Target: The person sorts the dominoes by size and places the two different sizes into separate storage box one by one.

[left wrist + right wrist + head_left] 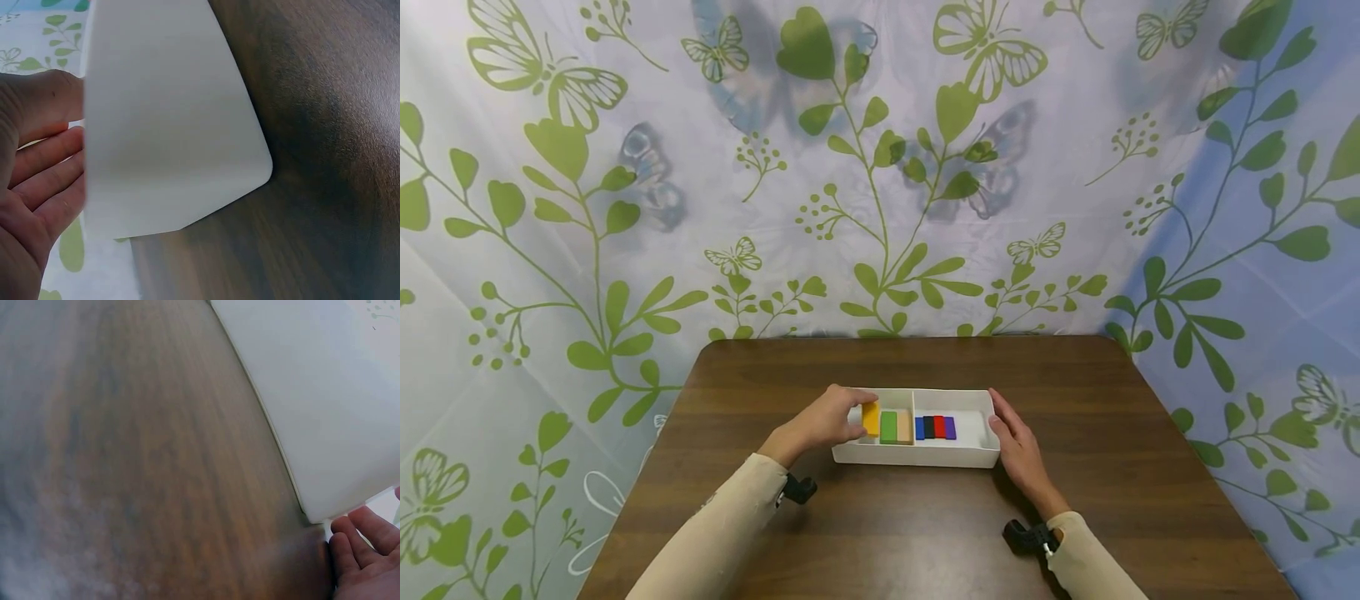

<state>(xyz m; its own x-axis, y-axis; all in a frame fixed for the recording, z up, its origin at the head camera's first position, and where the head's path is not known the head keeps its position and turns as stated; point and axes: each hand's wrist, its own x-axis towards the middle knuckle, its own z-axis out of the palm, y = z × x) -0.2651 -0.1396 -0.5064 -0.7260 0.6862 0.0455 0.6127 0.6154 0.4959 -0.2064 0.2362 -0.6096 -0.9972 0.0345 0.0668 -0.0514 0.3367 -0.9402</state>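
A white two-compartment tray point(880, 454) sits on the table. My left hand point(823, 419) reaches over its left end and pinches a yellow block point(870, 418) between thumb and fingers. In the left wrist view, the tray's wall point(169, 119) hides the fingertips. Beside the yellow block, a green block point(888, 427) and a tan block point(904, 427) lie in the left compartment. My right hand point(1022, 450) holds the tray's right end, thumb at the rim and fingers along the outside; its fingers point(369, 531) show at the tray's corner in the right wrist view.
The right compartment holds a row of small pieces: blue point(920, 428), black point(929, 427), red point(939, 427) and purple point(951, 428). The brown wooden table point(895, 533) extends around the tray. A leaf-and-butterfly patterned cloth point(880, 208) hangs behind it.
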